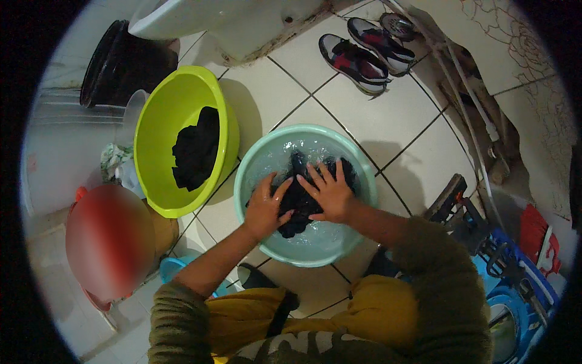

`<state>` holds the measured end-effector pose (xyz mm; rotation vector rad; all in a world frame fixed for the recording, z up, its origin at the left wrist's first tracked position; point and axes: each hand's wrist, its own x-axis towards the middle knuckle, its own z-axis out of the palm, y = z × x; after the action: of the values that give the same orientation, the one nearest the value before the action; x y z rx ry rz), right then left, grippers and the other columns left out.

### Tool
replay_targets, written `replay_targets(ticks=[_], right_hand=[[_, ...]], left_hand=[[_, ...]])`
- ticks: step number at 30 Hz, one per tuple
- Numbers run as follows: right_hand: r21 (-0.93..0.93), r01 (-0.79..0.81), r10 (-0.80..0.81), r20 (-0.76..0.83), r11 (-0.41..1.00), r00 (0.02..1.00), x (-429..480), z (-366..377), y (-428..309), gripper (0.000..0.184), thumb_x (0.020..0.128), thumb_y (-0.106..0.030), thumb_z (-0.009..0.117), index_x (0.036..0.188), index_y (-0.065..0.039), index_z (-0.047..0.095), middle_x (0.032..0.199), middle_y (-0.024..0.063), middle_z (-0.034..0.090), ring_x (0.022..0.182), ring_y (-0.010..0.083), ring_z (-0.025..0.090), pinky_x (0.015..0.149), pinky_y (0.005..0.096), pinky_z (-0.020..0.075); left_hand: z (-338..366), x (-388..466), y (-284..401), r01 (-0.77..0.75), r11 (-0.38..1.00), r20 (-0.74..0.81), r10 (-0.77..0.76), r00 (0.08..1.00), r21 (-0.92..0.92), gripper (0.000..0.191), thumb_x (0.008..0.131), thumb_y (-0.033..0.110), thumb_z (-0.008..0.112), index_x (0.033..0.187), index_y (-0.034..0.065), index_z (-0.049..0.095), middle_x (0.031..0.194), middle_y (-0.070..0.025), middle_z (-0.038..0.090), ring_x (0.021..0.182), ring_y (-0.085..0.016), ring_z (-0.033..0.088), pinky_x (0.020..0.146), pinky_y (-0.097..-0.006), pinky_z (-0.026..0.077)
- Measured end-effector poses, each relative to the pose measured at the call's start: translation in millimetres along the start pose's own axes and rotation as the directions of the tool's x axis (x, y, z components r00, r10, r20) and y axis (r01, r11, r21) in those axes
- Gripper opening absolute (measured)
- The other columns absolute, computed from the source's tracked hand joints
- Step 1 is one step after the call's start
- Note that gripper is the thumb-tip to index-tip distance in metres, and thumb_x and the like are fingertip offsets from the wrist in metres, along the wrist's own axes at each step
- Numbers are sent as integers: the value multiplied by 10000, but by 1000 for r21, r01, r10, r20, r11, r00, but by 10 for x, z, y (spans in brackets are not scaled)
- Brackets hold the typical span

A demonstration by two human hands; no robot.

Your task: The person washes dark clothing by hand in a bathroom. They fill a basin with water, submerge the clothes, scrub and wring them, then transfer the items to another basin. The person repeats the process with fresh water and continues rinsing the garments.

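A pale turquoise plastic basin (248, 157) on the tiled floor holds water and dark wet cloth (298, 225). My left hand (268, 207) rests on the left side of the cloth with its fingers spread. On the right side of the same cloth lies my right hand (332, 193), palm down, fingers apart. Neither hand is closed around the fabric, though part of it is hidden beneath them. To the left stands a lime-green plastic basin (159, 132) with a heap of black cloth (198, 148) in it.
Behind the green basin stands a black bucket (132, 68). A pair of sneakers (354, 63) sits on the tiles at the upper right, below a hose along the wall. A red plastic object (109, 241) is at left, a small blue container (175, 268) near my left forearm, blue containers (514, 314) at lower right.
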<state>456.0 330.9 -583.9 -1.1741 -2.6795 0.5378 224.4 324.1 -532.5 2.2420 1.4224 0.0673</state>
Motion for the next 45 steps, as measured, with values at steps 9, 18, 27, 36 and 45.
replay_targets(ticks=[9, 18, 27, 36, 45], right_hand=[[-218, 81, -114, -139, 972, 984, 318, 847, 271, 713, 686, -354, 759, 1284, -46, 521, 1320, 196, 522, 1229, 365, 475, 1034, 687, 266], [-86, 32, 1, 363, 996, 932, 846, 251, 178, 797, 662, -364, 806, 1323, -48, 490, 1326, 153, 535, 1253, 335, 479, 1081, 609, 249], [80, -56, 43, 155, 995, 987, 237, -249, 80, 691, 620, -268, 826, 1241, -126, 559, 1199, 100, 550, 1189, 308, 478, 1102, 608, 242], [725, -60, 310, -217, 686, 926, 97, -743, -237, 476, 687, -37, 725, 1134, -29, 561, 1066, 94, 595, 965, 258, 590, 955, 339, 446], [992, 116, 384, -91, -42, 919, 227, -1818, -972, 483, 754, 0, 684, 1205, 1, 511, 1066, 67, 609, 966, 145, 592, 870, 300, 490]], left_hand=[[630, 297, -150, 340, 940, 197, -340, 920, 35, 774, 656, 175, 806, 1330, 119, 429, 1284, -217, 464, 1192, -433, 454, 1004, -524, 389], [513, 513, -519, 295, 955, 202, -282, 938, -39, 755, 699, 255, 765, 1356, 77, 438, 1324, -208, 487, 1211, -358, 498, 1011, -425, 433], [-1081, -119, 14, 434, 412, 346, -273, 898, -801, 622, 725, 61, 617, 1329, 77, 470, 1161, -73, 586, 1048, -202, 570, 940, -329, 463], [-1838, -573, 444, 353, 116, 293, -357, 887, -928, 667, 694, 3, 634, 1316, 135, 433, 1156, -57, 553, 1062, -198, 546, 946, -342, 458], [-1061, -730, -58, 504, -234, 553, -272, 787, -832, 727, 907, 497, 606, 1477, 170, 295, 1352, -95, 488, 1250, -276, 466, 986, -507, 449]])
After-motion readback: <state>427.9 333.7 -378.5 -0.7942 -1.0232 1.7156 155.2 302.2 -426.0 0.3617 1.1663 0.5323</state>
